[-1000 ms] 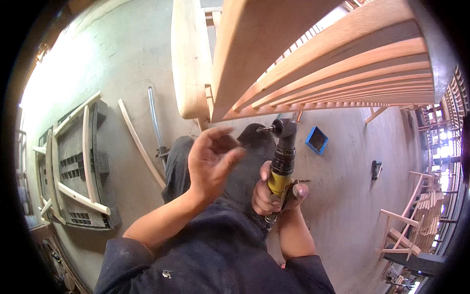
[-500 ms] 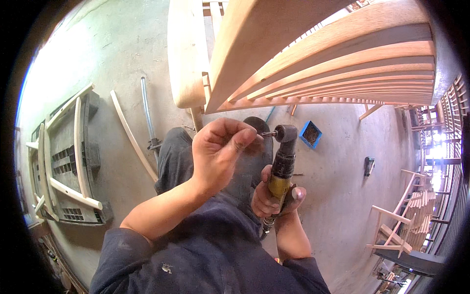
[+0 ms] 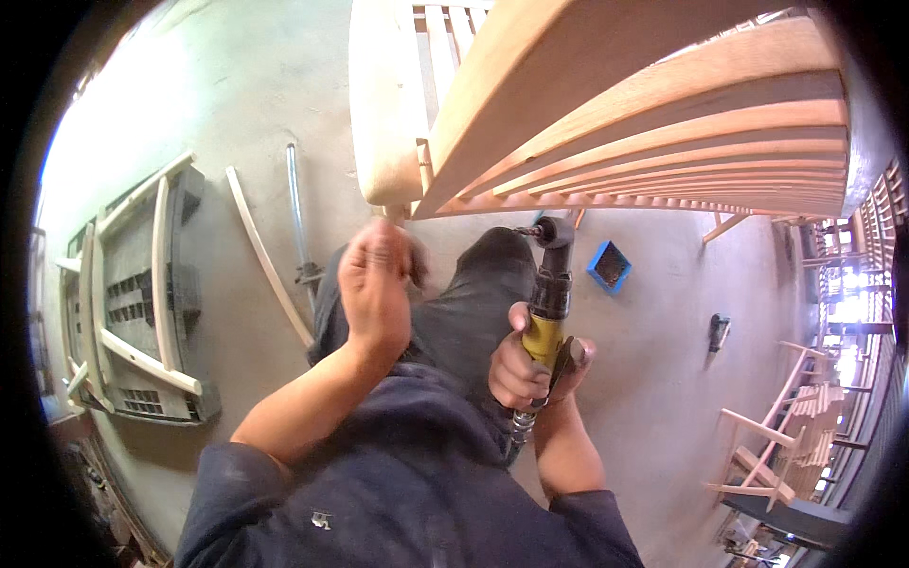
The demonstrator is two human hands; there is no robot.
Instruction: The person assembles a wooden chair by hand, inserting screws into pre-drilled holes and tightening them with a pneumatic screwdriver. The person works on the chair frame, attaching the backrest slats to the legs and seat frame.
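Note:
My right hand [image 3: 521, 374] is wrapped round the yellow and black body of a right-angle power driver [image 3: 543, 327]. The driver stands nearly upright, and the short bit [image 3: 527, 231] in its head points left. My left hand [image 3: 372, 284], partly blurred, has its fingers curled closed; anything inside them is hidden. It is just below the rounded end of the wooden bench frame [image 3: 383, 133], whose slats run off to the right. Whether the fingertips touch the wood I cannot tell.
A blue box [image 3: 609, 267] of small dark pieces sits on the floor, with another power tool [image 3: 719, 332] farther right. At left lie a metal bar clamp [image 3: 297, 213], a curved wood strip [image 3: 267, 256] and wooden parts on a black pallet [image 3: 133, 256]. A wooden frame [image 3: 757, 454] stands lower right.
My left hand has moved left, from the driver's bit to below the bench end. The driver has risen slightly in my right hand. The bench appears shifted a little to the right.

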